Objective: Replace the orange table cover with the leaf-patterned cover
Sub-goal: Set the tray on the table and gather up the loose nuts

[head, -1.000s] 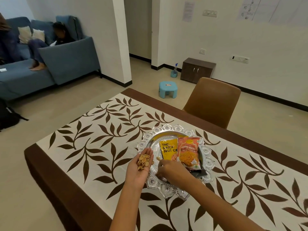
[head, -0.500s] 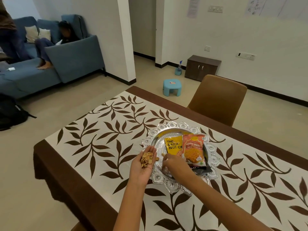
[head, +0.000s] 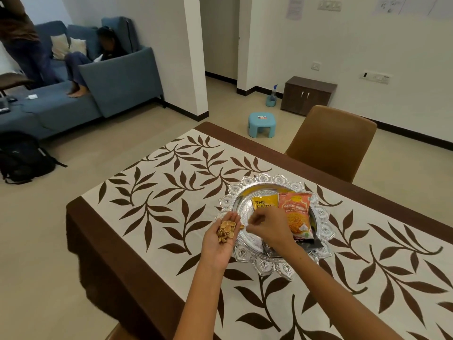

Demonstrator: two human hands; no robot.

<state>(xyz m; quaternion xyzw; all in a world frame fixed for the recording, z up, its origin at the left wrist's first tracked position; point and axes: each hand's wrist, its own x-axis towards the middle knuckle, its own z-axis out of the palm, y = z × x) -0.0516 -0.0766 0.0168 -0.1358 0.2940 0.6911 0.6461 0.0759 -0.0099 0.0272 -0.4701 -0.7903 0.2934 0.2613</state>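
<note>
Backpack (head: 23,157), black, on the floor at far left, in front of the blue sofa (head: 117,79).

Leaf-patterned cover (head: 157,192), cream with brown leaves and a brown border, spread flat over the table.

My left hand (head: 221,238), palm up and fingers loosely cupped, just at the near-left rim of the tray, carrying a small heap of tan snack chips (head: 226,231).

My right hand (head: 268,227), over the tray, fingers curled with thumb and fingertips brought together; they may be pinching a chip, but it is too small for me to tell.

Silver tray (head: 274,266), scalloped rim, resting on the cover.

Yellow packet (head: 264,202) and orange packet (head: 297,217), lying side by side in the tray.

Brown chair (head: 331,141), at the table's far edge.
</note>
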